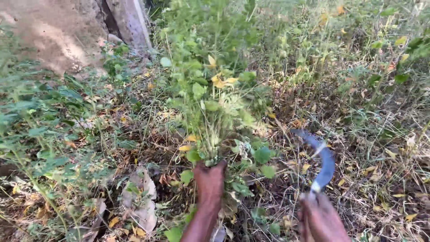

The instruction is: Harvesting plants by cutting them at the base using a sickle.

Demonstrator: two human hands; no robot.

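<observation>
A weedy patch of ground (376, 134), covered in dry stems and fallen yellow leaves, fills the view. Up and to the left of the plant bundle, at the far edge, stands a pale stone slab (58, 31) with a narrower stone post (130, 22) just beside it.

The plant bundle (210, 80) itself is a tall clump of green, small-leaved stalks with a few yellow leaves among them, rising upright at the middle of the view. The left hand (209, 181) is closed in a fist around the base of the bundle, the stalks gathered tightly in its grip.

To the right of the bundle, a little apart from it, a curved sickle (323, 161) with a dark blade arcs upward and leftward toward the stalks without touching them. The right hand (320, 219) is wrapped shut around the sickle's handle, low and to the right of the bundle's base.
</observation>
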